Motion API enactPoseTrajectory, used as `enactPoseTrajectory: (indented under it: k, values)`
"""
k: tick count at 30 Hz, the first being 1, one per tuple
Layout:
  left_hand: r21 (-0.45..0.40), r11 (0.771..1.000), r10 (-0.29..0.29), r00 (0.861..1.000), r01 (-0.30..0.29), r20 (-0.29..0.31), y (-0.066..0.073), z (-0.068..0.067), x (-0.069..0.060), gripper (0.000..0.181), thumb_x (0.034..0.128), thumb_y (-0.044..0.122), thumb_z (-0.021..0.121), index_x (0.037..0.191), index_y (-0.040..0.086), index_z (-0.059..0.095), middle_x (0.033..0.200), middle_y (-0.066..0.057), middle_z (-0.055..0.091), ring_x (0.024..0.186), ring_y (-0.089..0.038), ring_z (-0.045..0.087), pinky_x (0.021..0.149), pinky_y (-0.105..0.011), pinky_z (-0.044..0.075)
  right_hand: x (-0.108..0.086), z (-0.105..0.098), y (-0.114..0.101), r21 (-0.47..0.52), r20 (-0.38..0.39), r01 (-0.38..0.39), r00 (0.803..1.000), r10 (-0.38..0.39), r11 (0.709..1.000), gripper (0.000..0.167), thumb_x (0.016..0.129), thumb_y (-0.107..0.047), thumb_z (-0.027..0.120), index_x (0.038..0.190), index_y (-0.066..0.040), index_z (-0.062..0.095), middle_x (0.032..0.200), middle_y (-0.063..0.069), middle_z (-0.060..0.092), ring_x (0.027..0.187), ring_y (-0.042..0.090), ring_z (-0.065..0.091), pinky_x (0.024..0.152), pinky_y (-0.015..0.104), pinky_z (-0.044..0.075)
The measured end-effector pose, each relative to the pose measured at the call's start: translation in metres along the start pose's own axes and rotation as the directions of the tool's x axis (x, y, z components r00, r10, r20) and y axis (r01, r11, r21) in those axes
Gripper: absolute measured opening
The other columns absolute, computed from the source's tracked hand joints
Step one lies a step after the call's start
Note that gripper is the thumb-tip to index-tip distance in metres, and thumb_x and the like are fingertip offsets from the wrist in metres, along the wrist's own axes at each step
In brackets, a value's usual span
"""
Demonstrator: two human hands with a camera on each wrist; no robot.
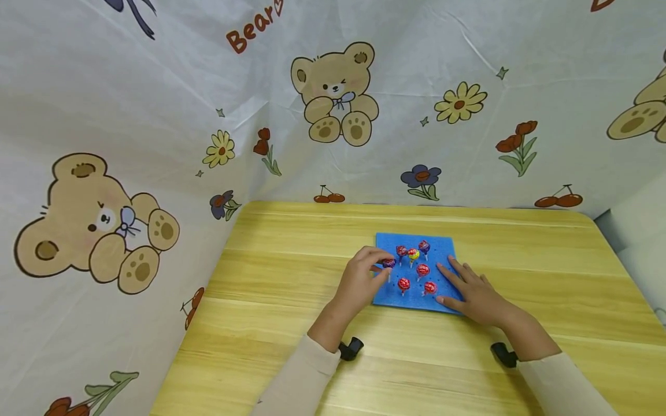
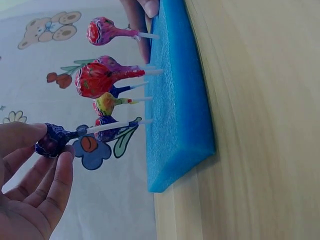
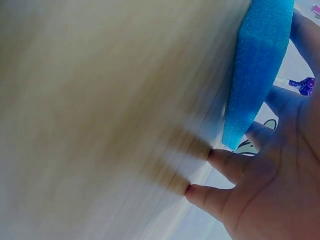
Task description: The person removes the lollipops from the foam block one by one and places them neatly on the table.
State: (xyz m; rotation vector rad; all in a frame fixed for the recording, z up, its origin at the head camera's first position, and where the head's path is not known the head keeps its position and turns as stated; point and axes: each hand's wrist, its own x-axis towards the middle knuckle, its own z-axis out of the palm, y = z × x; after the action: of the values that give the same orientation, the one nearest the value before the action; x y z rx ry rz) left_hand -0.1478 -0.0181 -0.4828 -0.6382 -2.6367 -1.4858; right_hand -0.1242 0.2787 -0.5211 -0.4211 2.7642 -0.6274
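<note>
My left hand [image 1: 359, 279] pinches a dark blue-purple lollipop [image 2: 52, 141] by its wrapped head at the left side of the blue foam board [image 1: 387, 296]. In the left wrist view its white stick points toward the foam; whether it touches cannot be told. Several lollipops stand in the board, among them a yellow one [image 1: 413, 254], a purple one [image 1: 424, 247] and a red one [image 1: 403, 284]. My right hand [image 1: 481, 297] lies spread over the board's right edge; in the right wrist view two fingertips touch the table beside the foam [image 3: 257, 65].
The board lies on a light wooden table [image 1: 270, 271]. Behind and to the left hangs a white cloth [image 1: 395, 69] printed with bears and flowers. A black wrist device [image 1: 351, 349] sits by the left wrist, another [image 1: 503, 355] by the right.
</note>
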Motion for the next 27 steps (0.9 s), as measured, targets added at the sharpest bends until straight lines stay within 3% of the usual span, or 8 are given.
enactPoseTrajectory:
  k: [6, 17, 27]
  values:
    - [-0.008, 0.999, -0.051, 0.999, 0.051, -0.016, -0.008, -0.007, 0.0, 0.026, 0.0969, 0.017, 0.07, 0.123, 0.012, 0.072, 0.127, 0.001, 0.063, 0.103, -0.016, 0.068, 0.084, -0.016, 0.057, 0.0, 0.001, 0.001, -0.001, -0.005, 0.001, 1.0, -0.001, 1.0, 0.088, 0.094, -0.06, 0.06, 0.162, -0.018, 0.025, 0.168, 0.024, 0.011, 0.148, 0.061, 0.01, 0.11, 0.083, 0.009]
    - [0.041, 0.995, -0.089, 0.996, 0.09, -0.027, -0.035, -0.013, -0.001, 0.027, 0.0983, 0.019, 0.068, 0.124, 0.013, 0.072, 0.12, 0.001, 0.066, 0.1, -0.009, 0.068, 0.084, -0.019, 0.057, 0.001, 0.0, 0.0, 0.002, 0.002, -0.003, 1.0, 0.003, 1.0, 0.088, 0.093, -0.061, 0.06, 0.162, -0.018, 0.025, 0.169, 0.023, 0.01, 0.148, 0.061, 0.01, 0.11, 0.083, 0.008]
    - [0.052, 0.978, -0.205, 0.979, 0.204, 0.017, -0.048, -0.01, -0.002, 0.027, 0.0989, 0.022, 0.067, 0.123, 0.011, 0.072, 0.118, -0.001, 0.067, 0.095, -0.011, 0.068, 0.076, -0.017, 0.057, 0.001, 0.001, 0.0, -0.004, 0.001, -0.007, 1.0, 0.007, 1.0, 0.089, 0.093, -0.062, 0.06, 0.162, -0.018, 0.025, 0.168, 0.023, 0.011, 0.148, 0.061, 0.011, 0.111, 0.082, 0.008]
